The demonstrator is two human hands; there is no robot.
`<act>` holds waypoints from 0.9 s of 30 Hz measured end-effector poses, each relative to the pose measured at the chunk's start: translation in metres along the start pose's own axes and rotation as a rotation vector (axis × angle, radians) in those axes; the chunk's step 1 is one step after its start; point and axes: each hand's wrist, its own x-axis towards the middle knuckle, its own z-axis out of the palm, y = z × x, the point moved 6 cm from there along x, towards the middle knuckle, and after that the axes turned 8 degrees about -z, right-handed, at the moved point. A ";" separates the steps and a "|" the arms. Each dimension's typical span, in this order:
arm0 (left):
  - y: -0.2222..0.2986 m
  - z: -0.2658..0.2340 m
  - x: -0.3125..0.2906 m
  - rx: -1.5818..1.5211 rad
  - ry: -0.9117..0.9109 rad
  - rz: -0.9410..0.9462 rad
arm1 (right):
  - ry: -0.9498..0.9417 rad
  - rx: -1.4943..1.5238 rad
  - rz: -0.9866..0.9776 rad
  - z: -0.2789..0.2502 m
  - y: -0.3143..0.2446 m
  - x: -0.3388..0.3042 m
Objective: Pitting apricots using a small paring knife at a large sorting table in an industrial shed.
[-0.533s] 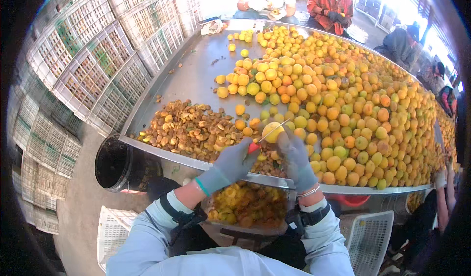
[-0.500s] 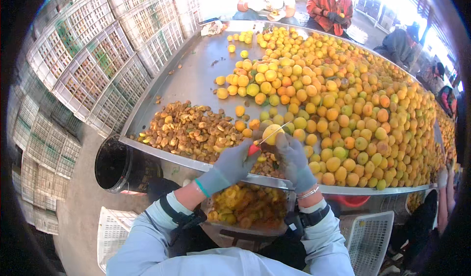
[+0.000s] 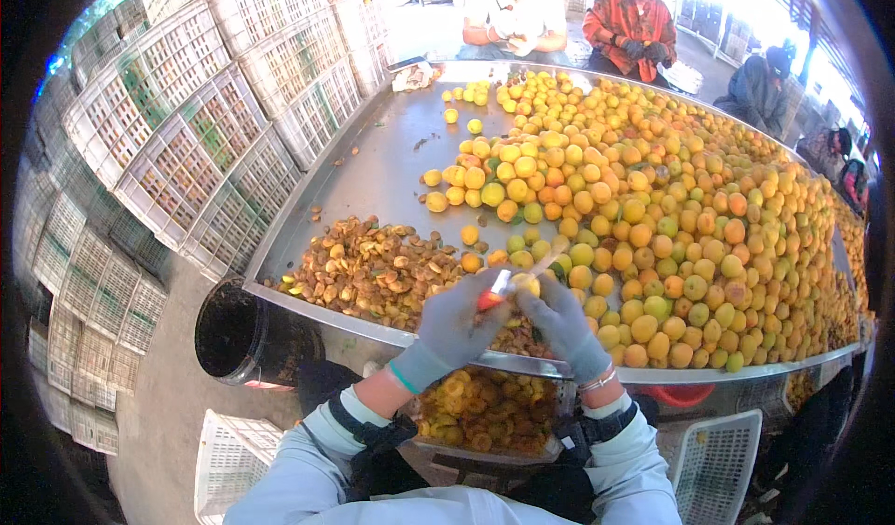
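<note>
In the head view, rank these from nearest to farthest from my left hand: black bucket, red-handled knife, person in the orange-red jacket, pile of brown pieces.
1. Knife: in the left hand.
2. Pile: just beyond, to the left.
3. Bucket: farther left, on the floor.
4. Person: across the table.

Red knife handle, yellow held fruit, grey gloves

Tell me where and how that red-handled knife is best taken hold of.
Probably by its red handle, from the left, as the left hand grips it: the handle lies on that side, while the blurred blade points away, up and right in the view, near the apricot in the right hand.
</note>
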 end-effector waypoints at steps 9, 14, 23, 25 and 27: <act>-0.017 0.050 0.003 -0.077 -0.028 -0.278 | 0.077 -0.354 -0.084 0.011 0.013 0.006; -0.055 0.083 0.006 -1.027 0.020 -0.744 | 0.131 -0.265 0.039 0.004 0.003 0.012; -0.028 0.012 0.002 -0.480 -0.301 -0.025 | 0.203 -0.118 -0.309 -0.020 -0.007 0.006; -0.020 0.006 -0.012 -0.437 -0.455 0.011 | 0.159 0.327 -0.057 -0.015 0.006 0.006; -0.049 0.008 -0.030 -0.363 -0.574 -0.655 | 0.191 0.621 -0.198 -0.014 -0.007 0.006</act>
